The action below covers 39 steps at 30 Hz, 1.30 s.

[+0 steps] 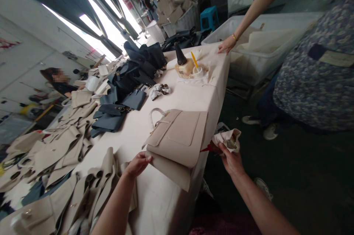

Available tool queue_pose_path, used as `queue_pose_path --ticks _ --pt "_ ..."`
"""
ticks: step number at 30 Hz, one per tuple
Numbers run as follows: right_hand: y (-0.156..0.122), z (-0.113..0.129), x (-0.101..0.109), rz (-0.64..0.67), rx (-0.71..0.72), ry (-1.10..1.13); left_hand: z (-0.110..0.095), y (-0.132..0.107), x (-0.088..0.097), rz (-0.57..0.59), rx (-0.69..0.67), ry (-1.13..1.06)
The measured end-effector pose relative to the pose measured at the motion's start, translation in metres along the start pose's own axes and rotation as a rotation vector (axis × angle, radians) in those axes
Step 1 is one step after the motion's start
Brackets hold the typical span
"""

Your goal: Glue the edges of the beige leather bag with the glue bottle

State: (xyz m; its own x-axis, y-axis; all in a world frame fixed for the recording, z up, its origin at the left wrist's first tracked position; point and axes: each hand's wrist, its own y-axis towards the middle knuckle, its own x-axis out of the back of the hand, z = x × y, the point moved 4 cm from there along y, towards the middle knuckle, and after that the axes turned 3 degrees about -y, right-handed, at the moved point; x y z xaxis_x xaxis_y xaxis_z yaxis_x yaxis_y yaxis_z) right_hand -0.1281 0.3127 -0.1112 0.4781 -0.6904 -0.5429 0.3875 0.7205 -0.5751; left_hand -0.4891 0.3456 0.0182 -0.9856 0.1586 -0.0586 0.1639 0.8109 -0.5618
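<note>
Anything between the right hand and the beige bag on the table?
Nothing separate stands there. Only what the right hand holds, a crumpled cloth with a red tip, reaches toward the edge of the beige bag.

The beige bag point(177, 139) looks like smooth, matt leather, and the rag point(228, 140) is soft, crumpled cloth. The table point(163, 198) has a pale matt covering, and the bin point(265, 61) is translucent white plastic.

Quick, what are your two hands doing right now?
Left hand: open, touching the edge of the beige leather bag panel.
Right hand: closed, holding a crumpled white cloth.
</note>
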Motion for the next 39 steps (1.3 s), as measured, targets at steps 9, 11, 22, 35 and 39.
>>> queue_pose_path --ticks 9,11,22,35,39 --pt "0.017 0.025 -0.018 0.014 0.14 0.054 0.003 -0.004 0.002 -0.009 0.019 -0.016" --pt "0.019 0.028 -0.021 0.022 0.164 0.061 0.004 -0.005 0.002 -0.012 0.018 -0.021" --pt "-0.024 -0.002 0.002 -0.003 -0.004 0.032 0.013 -0.002 0.008 -0.035 0.019 -0.045" --pt "-0.032 -0.004 0.001 -0.031 -0.043 0.045 0.019 -0.003 0.011 -0.05 0.015 -0.081" --pt "-0.047 -0.013 0.005 -0.02 -0.082 0.037 0.023 -0.003 0.012 -0.045 0.018 -0.088"
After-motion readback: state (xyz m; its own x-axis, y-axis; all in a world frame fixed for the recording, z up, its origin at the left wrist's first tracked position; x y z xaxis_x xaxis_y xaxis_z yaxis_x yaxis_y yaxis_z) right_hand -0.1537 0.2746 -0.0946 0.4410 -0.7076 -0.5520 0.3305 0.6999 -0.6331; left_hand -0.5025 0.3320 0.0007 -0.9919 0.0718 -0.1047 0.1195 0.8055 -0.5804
